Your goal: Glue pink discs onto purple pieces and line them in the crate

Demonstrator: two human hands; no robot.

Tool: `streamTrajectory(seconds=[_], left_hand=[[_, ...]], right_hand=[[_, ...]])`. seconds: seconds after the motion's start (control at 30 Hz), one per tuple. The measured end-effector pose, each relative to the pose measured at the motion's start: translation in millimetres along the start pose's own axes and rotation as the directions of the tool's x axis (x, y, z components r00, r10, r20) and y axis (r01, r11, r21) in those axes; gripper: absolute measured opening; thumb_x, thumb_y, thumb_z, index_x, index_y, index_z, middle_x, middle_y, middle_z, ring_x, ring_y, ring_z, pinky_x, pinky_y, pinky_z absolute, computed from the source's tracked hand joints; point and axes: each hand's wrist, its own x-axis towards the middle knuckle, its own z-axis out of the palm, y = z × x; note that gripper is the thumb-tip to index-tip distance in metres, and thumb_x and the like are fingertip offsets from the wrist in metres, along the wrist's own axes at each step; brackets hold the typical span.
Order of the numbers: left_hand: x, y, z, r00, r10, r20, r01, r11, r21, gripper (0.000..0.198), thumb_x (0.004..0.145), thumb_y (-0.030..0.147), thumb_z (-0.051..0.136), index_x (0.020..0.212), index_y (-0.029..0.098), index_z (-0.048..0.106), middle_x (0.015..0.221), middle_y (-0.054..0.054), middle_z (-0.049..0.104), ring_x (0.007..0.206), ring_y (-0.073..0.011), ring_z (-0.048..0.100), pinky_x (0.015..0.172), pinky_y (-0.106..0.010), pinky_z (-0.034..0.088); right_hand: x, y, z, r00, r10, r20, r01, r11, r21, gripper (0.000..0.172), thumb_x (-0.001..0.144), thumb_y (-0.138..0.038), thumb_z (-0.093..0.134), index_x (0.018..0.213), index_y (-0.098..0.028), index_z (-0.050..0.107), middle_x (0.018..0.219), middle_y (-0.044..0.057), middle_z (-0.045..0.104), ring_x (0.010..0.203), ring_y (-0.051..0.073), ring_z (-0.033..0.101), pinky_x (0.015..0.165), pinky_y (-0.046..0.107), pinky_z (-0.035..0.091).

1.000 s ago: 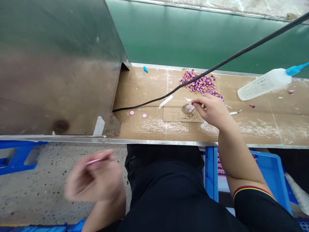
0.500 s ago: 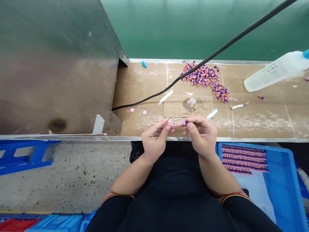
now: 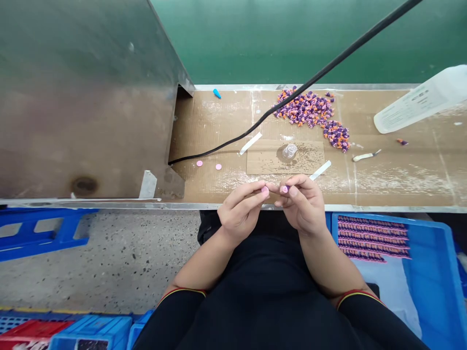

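Over the front edge of the cardboard-covered bench [image 3: 226, 187], my left hand [image 3: 242, 209] pinches a small pink disc [image 3: 265, 190] between thumb and fingers. Close on its right, my right hand [image 3: 304, 201] grips a small purple piece [image 3: 285, 188] whose pink end faces left. The fingertips of both hands are almost touching. Behind them a small clear container [image 3: 289, 151] sits on a cardboard square. Two more pink discs [image 3: 199, 164] [image 3: 218, 166] lie to the left. A heap of purple and orange pieces [image 3: 304, 108] is at the back.
A black cable [image 3: 262, 118] crosses above the bench. At the right are a white bottle [image 3: 416, 104] and a brush [image 3: 365, 156]. A blue tray [image 3: 430, 272] with rows of pieces stands below right. A metal box [image 3: 87, 112] fills the left.
My left hand has turned, so its pink disc shows more of its face and sits slightly further right. The purple piece in my right hand now points its pink end more toward the camera.
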Motion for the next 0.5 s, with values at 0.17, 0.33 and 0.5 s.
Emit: streamTrajectory(seconds=[0.17, 0.33, 0.5], left_hand=[[5, 3, -2.1, 1.000, 0.010, -0.003, -0.010, 0.999, 0.035, 0.014, 0.098, 0.015, 0.077, 0.108, 0.025, 0.078, 0.107, 0.000, 0.085, 0.091, -0.0158, 0.084, 0.079, -0.026, 0.072], [6, 4, -5.1, 1.000, 0.021, 0.004, -0.022, 1.000, 0.020, 0.018, 0.098, 0.017, 0.077, 0.114, 0.026, 0.077, 0.108, -0.001, 0.085, 0.091, -0.0167, 0.084, 0.080, -0.029, 0.073], [6, 6, -6.4, 1.000, -0.007, 0.003, 0.007, 1.000, -0.002, 0.021, 0.096, 0.016, 0.079, 0.113, 0.027, 0.077, 0.109, 0.000, 0.085, 0.091, -0.0169, 0.084, 0.080, -0.030, 0.072]], right_hand=[[1, 0, -1, 0.987, 0.150, 0.055, -0.156, 0.980, 0.121, 0.040, 0.085, -0.060, 0.089, 0.093, -0.029, 0.066, 0.077, -0.004, 0.062, 0.086, 0.020, 0.082, 0.054, 0.020, 0.064], [0, -3, -5, 0.955, 0.260, 0.142, -0.281, 0.946, 0.159, 0.031, 0.092, -0.055, 0.082, 0.094, -0.030, 0.064, 0.082, -0.003, 0.060, 0.093, 0.017, 0.080, 0.056, 0.015, 0.063], [-2, -12, -5, 0.918, 0.347, 0.190, -0.388, 0.883, 0.263, 0.020, 0.095, -0.045, 0.081, 0.098, -0.031, 0.068, 0.087, -0.003, 0.063, 0.112, 0.014, 0.078, 0.067, 0.011, 0.064]])
